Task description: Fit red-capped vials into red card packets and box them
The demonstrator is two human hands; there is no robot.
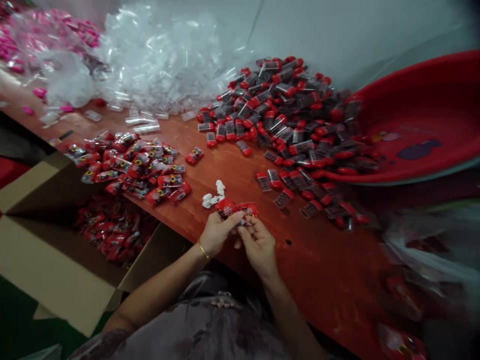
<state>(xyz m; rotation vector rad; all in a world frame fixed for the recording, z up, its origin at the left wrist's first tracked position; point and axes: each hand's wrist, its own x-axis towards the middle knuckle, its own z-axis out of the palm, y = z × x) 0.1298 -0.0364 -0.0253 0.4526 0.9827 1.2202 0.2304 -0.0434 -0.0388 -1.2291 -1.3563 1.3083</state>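
To the right of the cardboard box [48, 270], at the near edge of the desk [318, 280], the left hand [219, 232] and the right hand [258, 245] meet, fingers closed on a red printed wrapper [226, 207]; the fingers hide its lower part. A yellow bracelet [203, 250] circles the left wrist. White crumpled pieces [220, 188] lie just beyond the wrapper, likewise to the right of the box. The box itself stands with its flaps spread and contains many red packets [116, 235]. Just beyond the box, similar packets form a pile [138, 162] on the desk, with a single packet [194, 155] apart from it, farther from the box. Well beyond the box rises a mound of clear tubes [168, 65]; left of these, a transparent bag [41, 27] lies among pink pieces [86, 32]. Well to the right of the box, red-capped tubes [277, 115] with dark contents spread in a heap; farther right, a tilted red basin [431, 112], printed inside, meets the heap at its rim.
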